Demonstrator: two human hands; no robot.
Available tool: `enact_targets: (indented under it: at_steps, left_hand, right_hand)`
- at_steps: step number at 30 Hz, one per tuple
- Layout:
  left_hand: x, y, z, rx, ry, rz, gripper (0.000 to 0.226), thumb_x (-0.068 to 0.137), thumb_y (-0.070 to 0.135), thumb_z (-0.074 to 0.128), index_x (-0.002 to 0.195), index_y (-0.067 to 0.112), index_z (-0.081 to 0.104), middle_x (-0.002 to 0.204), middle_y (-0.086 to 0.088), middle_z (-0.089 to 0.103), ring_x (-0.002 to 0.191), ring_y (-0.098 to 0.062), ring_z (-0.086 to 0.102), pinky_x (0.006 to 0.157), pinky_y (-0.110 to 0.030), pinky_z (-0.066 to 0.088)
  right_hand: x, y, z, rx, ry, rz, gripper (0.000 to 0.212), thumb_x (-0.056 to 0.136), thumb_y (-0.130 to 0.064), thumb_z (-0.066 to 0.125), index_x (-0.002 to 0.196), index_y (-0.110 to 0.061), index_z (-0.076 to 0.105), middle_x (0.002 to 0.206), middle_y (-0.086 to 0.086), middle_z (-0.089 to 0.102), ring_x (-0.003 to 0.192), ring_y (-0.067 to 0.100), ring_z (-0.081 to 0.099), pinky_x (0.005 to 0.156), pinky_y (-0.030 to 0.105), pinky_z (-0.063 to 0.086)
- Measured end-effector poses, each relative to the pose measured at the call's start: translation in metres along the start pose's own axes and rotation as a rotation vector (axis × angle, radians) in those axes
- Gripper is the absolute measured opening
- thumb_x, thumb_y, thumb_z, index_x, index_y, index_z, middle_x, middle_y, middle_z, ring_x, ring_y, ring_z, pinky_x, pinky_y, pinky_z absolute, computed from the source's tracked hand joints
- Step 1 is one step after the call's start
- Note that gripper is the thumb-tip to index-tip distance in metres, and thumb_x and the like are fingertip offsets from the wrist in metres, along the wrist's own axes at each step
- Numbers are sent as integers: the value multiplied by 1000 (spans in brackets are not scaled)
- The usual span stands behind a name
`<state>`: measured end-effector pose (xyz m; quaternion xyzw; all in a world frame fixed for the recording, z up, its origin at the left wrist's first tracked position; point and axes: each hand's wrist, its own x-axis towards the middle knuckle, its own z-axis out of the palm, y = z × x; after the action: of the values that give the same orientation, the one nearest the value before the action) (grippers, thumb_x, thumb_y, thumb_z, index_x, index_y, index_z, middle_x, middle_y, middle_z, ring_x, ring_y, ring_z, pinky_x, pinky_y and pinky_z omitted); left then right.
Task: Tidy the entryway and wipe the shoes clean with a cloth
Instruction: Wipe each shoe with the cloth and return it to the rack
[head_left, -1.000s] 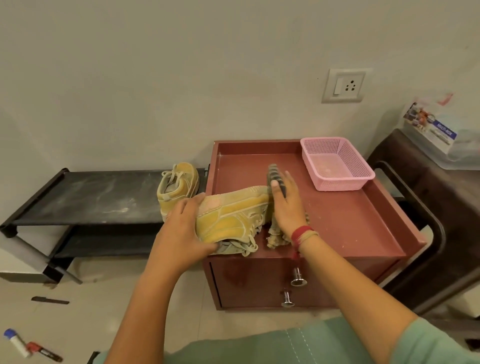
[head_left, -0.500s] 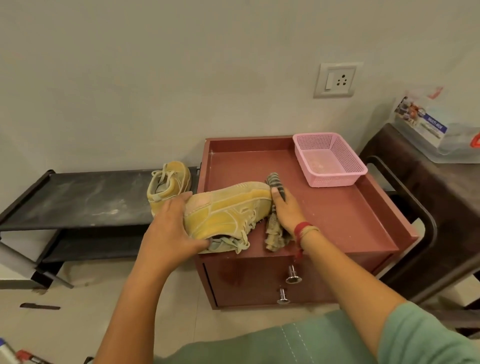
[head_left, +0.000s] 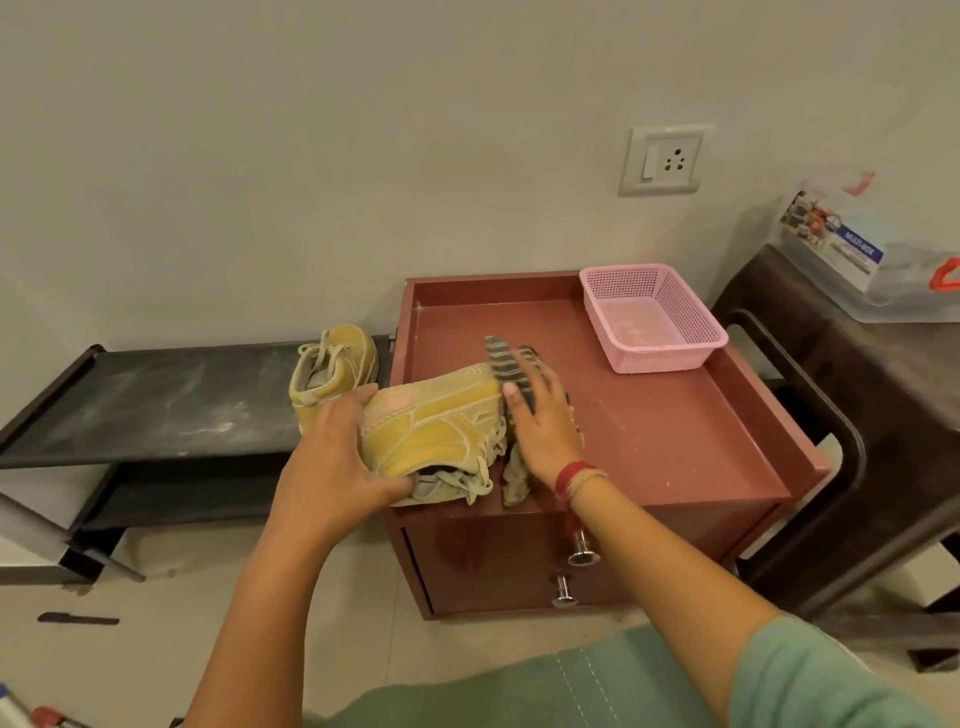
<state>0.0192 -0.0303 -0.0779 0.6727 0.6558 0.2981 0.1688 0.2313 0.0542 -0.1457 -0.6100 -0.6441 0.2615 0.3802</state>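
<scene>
One yellow sneaker (head_left: 436, 426), centre frame on red cabinet (head_left: 675, 452), is gripped by curled left hand (head_left: 332, 457) fingers, striped cloth (head_left: 511, 364) pressed on by flat right hand (head_left: 540, 431) fingers; second sneaker (head_left: 332, 369), centre-left, judged pending.

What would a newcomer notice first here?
A yellow shoe lies on the red cabinet, the left hand gripping one end, the right hand pressing a striped cloth against it. A second shoe stands on the black rack alongside; a pink basket sits at the cabinet's back right.
</scene>
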Motion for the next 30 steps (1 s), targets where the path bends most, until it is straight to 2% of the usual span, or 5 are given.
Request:
enact_targets:
  at_steps: [4, 9, 13, 22, 30]
  left_hand:
    - [-2, 0, 1, 15, -7, -2, 103, 55, 35, 87, 143, 27, 33, 136, 4, 40, 117, -11, 42, 87, -30, 41]
    - [-1, 3, 0, 4, 2, -13, 104, 56, 33, 89, 144, 26, 34, 136, 2, 40, 120, -12, 39, 89, -26, 34]
    - [-3, 2, 0, -121, -14, -95, 106, 49, 36, 92, 137, 23, 34, 123, 11, 41, 113, -9, 42, 84, -24, 39]
    - [-7, 29, 4, -185, 163, 5, 72, 60, 25, 83, 113, 43, 37, 95, 28, 49, 84, 12, 50, 65, -9, 37]
    - [-3, 29, 4, -185, 134, -70, 84, 51, 22, 88, 118, 33, 38, 104, 13, 48, 85, 3, 50, 60, -8, 35]
  right_hand:
    - [7, 5, -16, 281, 24, 214, 43, 98, -44, 36, 124, -14, 52, 129, 14, 51, 118, 25, 50, 102, 37, 38]
    - [-10, -2, -13, 61, -18, -89, 52, 97, -50, 31, 143, -27, 34, 150, -5, 29, 137, 10, 26, 108, 29, 23]
    - [4, 5, -28, 269, 23, 212, 43, 98, -44, 37, 115, -10, 57, 120, 12, 59, 114, 26, 54, 91, 30, 40]
    - [-49, -100, -7, -204, -213, -530, 46, 94, -55, 29, 139, -47, 31, 154, -12, 21, 144, 15, 10, 115, 50, -1]
    - [-18, -7, -17, -30, -107, -86, 54, 92, -58, 28, 143, -48, 15, 157, -8, 9, 145, 15, 4, 115, 51, 15]
